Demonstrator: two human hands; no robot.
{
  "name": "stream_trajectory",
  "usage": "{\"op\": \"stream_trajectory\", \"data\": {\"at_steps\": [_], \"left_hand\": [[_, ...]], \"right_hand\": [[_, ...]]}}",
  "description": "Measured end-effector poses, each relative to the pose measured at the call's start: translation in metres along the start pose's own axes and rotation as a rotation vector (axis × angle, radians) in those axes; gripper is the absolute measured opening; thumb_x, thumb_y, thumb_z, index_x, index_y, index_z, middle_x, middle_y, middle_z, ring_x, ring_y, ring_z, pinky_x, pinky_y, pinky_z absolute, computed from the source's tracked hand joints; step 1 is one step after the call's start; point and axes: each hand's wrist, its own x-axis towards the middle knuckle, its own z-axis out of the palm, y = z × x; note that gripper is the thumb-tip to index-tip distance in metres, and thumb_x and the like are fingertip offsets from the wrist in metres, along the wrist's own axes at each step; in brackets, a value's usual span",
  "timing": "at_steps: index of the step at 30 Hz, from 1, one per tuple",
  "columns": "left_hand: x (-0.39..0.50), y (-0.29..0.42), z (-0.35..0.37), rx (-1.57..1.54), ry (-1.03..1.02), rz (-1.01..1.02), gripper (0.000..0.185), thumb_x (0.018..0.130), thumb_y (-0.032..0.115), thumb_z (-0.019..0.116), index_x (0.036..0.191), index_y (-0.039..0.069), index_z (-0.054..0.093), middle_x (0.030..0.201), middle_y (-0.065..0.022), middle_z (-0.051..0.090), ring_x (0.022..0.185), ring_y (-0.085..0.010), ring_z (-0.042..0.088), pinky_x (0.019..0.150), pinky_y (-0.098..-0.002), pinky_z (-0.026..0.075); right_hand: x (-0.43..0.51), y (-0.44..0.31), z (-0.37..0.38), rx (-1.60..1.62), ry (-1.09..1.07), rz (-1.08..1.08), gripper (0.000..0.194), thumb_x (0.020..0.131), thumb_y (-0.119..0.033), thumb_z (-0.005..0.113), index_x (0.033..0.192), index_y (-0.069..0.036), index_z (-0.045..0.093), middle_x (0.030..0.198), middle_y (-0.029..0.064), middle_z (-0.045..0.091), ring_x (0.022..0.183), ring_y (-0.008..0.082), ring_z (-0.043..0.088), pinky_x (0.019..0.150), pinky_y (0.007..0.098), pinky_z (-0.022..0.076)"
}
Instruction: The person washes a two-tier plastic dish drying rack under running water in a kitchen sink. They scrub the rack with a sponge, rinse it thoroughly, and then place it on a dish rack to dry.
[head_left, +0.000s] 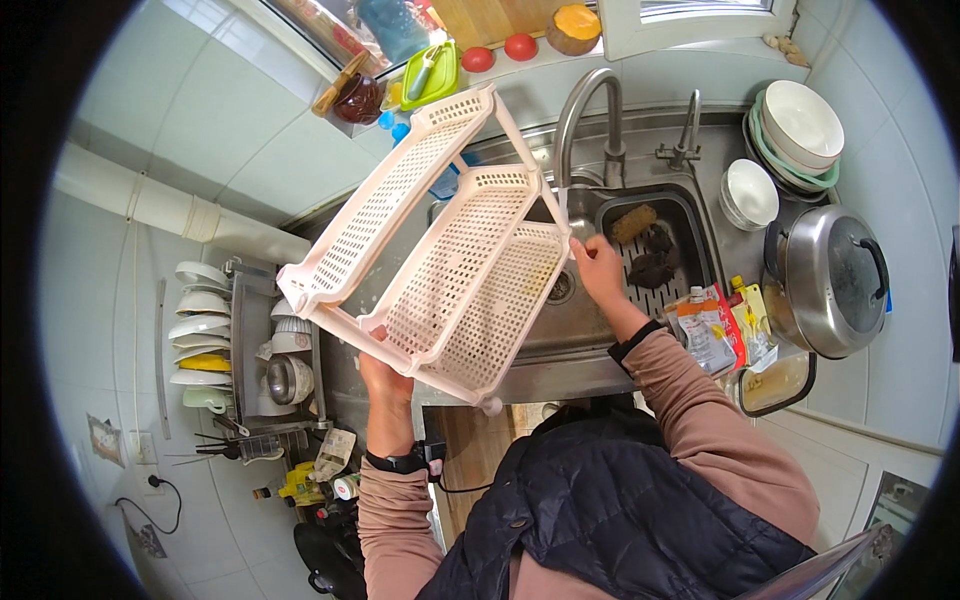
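A pale pink plastic three-tier storage rack (450, 277) is held tilted over the counter and the left part of the steel sink (540, 349). My left hand (386, 375) grips its near left side, with the fingers partly hidden behind the perforated baskets. On the other side, my right hand (598, 270) grasps the rack's right edge, above the sink basin. The curved faucet (581, 112) rises just behind the rack, and a stream of water seems to fall from its spout near the rack's frame.
A black drain basket (679, 217) in the sink holds a sponge (634, 223) and dark scrubbers. Stacked bowls (802, 124), a lidded steel pot (832, 281) and food pouches (705, 337) crowd the right. A dish rack (247, 337) stands left. Tomatoes (520, 47) line the sill.
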Motion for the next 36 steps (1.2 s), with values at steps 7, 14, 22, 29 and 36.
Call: {"op": "stream_trajectory", "data": {"at_steps": [7, 14, 22, 29, 36], "left_hand": [[-0.016, -0.008, 0.012, -0.026, 0.033, 0.03, 0.043, 0.086, 0.016, 0.047, 0.123, -0.005, 0.047, 0.115, -0.0174, 0.057, 0.106, -0.0311, 0.057, 0.09, -0.0432, 0.047], [-0.026, -0.025, 0.004, -0.038, 0.015, 0.004, 0.041, 0.088, 0.022, 0.048, 0.12, -0.004, 0.05, 0.115, -0.0159, 0.058, 0.104, -0.0277, 0.058, 0.089, -0.041, 0.047], [-0.039, -0.04, 0.001, -0.026, 0.009, 0.056, 0.044, 0.086, 0.025, 0.051, 0.121, 0.0, 0.05, 0.115, -0.014, 0.058, 0.106, -0.0278, 0.057, 0.094, -0.0407, 0.044], [-0.052, -0.031, 0.009, -0.024, 0.03, 0.07, 0.047, 0.084, 0.025, 0.052, 0.125, 0.001, 0.048, 0.119, -0.0132, 0.055, 0.11, -0.027, 0.054, 0.096, -0.0409, 0.042], [-0.051, -0.031, 0.014, -0.067, 0.025, 0.026, 0.05, 0.084, 0.025, 0.051, 0.127, 0.001, 0.046, 0.119, -0.0141, 0.056, 0.109, -0.028, 0.055, 0.095, -0.0414, 0.043]], "right_hand": [[0.017, 0.0, 0.008, 0.618, -0.142, 0.189, 0.04, 0.083, -0.025, 0.064, 0.114, 0.0, 0.057, 0.094, 0.0132, 0.063, 0.075, 0.0157, 0.064, 0.055, 0.0284, 0.0487], [0.02, -0.018, 0.019, 0.347, 0.125, 0.166, 0.038, 0.082, -0.034, 0.059, 0.107, -0.005, 0.062, 0.081, 0.0159, 0.065, 0.077, 0.0325, 0.064, 0.069, 0.0387, 0.0468], [0.028, -0.024, 0.035, 0.269, 0.2, 0.261, 0.035, 0.08, -0.033, 0.06, 0.106, -0.01, 0.066, 0.081, 0.0161, 0.067, 0.081, 0.0338, 0.064, 0.072, 0.0385, 0.0472], [0.036, -0.003, 0.045, 0.499, 0.137, 0.229, 0.025, 0.083, -0.022, 0.058, 0.1, -0.007, 0.069, 0.076, 0.0127, 0.067, 0.074, 0.0198, 0.065, 0.068, 0.0322, 0.0476], [0.03, -0.006, 0.052, 0.575, 0.126, 0.183, 0.027, 0.081, -0.017, 0.062, 0.106, -0.006, 0.066, 0.078, 0.0063, 0.066, 0.072, 0.0101, 0.058, 0.068, 0.0279, 0.0457]]}}
